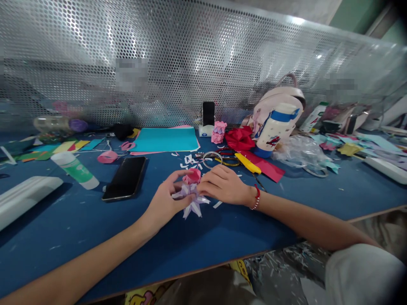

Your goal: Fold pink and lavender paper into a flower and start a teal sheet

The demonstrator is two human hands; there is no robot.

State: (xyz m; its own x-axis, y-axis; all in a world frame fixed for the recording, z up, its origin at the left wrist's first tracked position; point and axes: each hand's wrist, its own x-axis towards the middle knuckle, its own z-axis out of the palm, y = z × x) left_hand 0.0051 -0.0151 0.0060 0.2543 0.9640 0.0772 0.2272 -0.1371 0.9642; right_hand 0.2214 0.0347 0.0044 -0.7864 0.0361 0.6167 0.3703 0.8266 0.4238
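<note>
Over the near middle of the table, my left hand (pixel 165 197) holds a folded paper flower (pixel 193 205) with pointed lilac petals between thumb and fingers. A pink folded paper piece (pixel 192 176) sits against the top of the lilac petals. My right hand (pixel 222 184), with a red bracelet at the wrist, has its fingers pinched together at the right edge of the paper flower. Its fingertips are partly hidden there. Just beyond the hands lie white paper scraps (pixel 188 160), a roll of tape (pixel 212 160) and a yellow cutter (pixel 248 163).
To the left are a black phone (pixel 125 178), a glue stick (pixel 76 169) and a white case (pixel 28 197). Blue paper sheets (pixel 165 140) lie behind. Toward the right stand a water bottle (pixel 275 131) and a backpack (pixel 273 99), beside red paper (pixel 240 137) and a plastic bag (pixel 299 152).
</note>
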